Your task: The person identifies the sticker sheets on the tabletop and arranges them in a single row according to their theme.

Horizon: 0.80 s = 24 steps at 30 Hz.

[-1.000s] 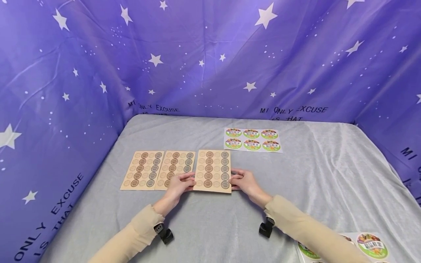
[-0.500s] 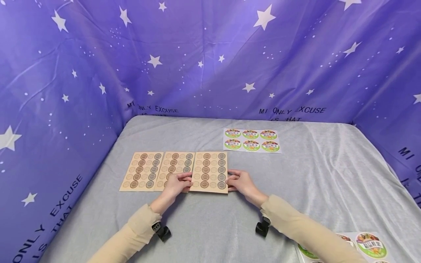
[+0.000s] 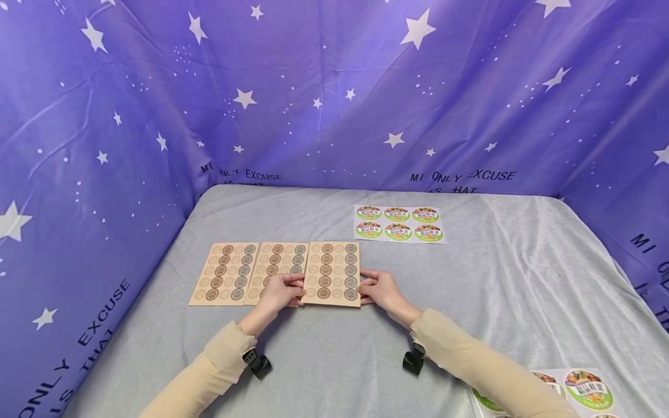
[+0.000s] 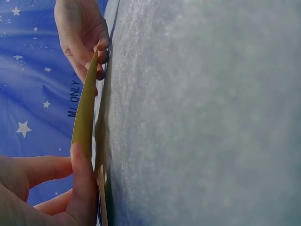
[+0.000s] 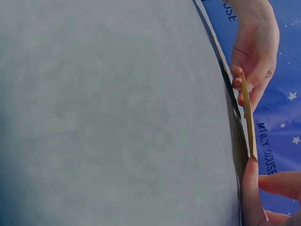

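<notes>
A tan sticker sheet [image 3: 332, 273] with columns of round brown and grey stickers is held between both hands. My left hand [image 3: 276, 295] pinches its left edge near the lower corner, and my right hand [image 3: 385, 292] pinches the right edge. Seen edge-on in the left wrist view, the sheet [image 4: 84, 113] is bowed a little and lifted slightly off the cloth. Two similar sheets lie to its left: the middle sticker sheet [image 3: 272, 255], partly covered by my left hand, and the far-left sticker sheet [image 3: 223, 273].
Behind the held sheet lies a white sheet of fruit-label stickers [image 3: 399, 223]. Another fruit-label sheet [image 3: 587, 390] is at the lower right, partly under the right forearm. Grey cloth [image 3: 470, 273] covers the table, and purple star-printed curtains [image 3: 324, 87] surround it.
The held sheet has moved slightly left and down toward the middle sheet, with both hands travelling along. Both hands keep their hold on its edges.
</notes>
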Available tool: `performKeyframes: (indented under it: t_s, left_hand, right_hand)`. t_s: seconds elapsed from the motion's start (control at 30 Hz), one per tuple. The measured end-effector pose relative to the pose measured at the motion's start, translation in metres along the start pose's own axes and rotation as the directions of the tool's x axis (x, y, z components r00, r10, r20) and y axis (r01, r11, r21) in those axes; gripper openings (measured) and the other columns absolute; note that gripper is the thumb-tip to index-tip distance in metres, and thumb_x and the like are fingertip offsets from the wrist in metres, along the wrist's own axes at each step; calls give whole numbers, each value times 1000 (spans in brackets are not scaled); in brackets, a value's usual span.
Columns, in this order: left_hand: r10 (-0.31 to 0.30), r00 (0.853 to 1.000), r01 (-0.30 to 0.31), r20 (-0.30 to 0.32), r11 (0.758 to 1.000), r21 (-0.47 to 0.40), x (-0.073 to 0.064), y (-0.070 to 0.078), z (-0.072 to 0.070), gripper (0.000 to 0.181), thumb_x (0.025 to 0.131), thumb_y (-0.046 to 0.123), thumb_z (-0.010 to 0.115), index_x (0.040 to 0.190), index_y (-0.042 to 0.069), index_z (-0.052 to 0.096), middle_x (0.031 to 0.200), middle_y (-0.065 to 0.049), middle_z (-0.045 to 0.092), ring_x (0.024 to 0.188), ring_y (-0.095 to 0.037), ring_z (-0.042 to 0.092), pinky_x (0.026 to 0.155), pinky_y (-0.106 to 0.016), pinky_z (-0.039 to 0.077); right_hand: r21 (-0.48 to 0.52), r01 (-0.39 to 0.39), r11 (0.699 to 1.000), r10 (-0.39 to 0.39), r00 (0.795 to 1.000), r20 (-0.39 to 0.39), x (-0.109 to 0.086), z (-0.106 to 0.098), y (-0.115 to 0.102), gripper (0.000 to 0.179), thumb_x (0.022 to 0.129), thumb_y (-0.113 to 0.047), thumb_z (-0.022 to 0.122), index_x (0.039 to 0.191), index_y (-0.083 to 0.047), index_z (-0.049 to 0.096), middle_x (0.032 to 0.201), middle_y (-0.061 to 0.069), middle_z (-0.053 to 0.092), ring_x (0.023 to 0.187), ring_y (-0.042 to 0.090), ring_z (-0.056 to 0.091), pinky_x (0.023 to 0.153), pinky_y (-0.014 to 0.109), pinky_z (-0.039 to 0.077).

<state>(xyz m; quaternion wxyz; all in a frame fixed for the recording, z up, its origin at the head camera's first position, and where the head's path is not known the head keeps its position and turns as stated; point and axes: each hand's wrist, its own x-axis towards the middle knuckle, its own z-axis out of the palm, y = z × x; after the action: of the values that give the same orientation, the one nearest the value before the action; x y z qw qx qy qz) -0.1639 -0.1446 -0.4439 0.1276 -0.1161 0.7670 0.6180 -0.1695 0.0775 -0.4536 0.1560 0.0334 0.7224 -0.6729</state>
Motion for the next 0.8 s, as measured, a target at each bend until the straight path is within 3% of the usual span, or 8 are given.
performKeyframes:
  t_s: [0.27,0.57,0.8]
  left_hand:
    - [8,1000,-8,18,1000,20,-1,2,1,41,73,-15,56,114,-10,53,76,-10,55,45,-10,53,45,-24,51]
    - [46,999,-49,20,990,136,1,1,1,44,71,-14,58,115,-10,52,78,-13,56,44,-10,53,45,-25,52]
    - [98,995,-102,28,971,218,-1,3,0,44,72,-11,60,115,-10,53,72,-7,56,46,-9,52,45,-25,52]
  right_hand:
    - [-78,3,997,-3,1000,2,1,0,-1,47,76,13,52,121,16,41,73,14,62,52,14,58,51,32,54]
    - [-172,25,985,-24,1000,12,2,-1,-1,48,75,14,54,121,16,41,71,13,62,50,11,56,48,29,53]
    - [-229,57,972,-46,997,54,1,-6,0,48,75,11,58,121,15,43,64,6,61,47,10,55,46,28,52]
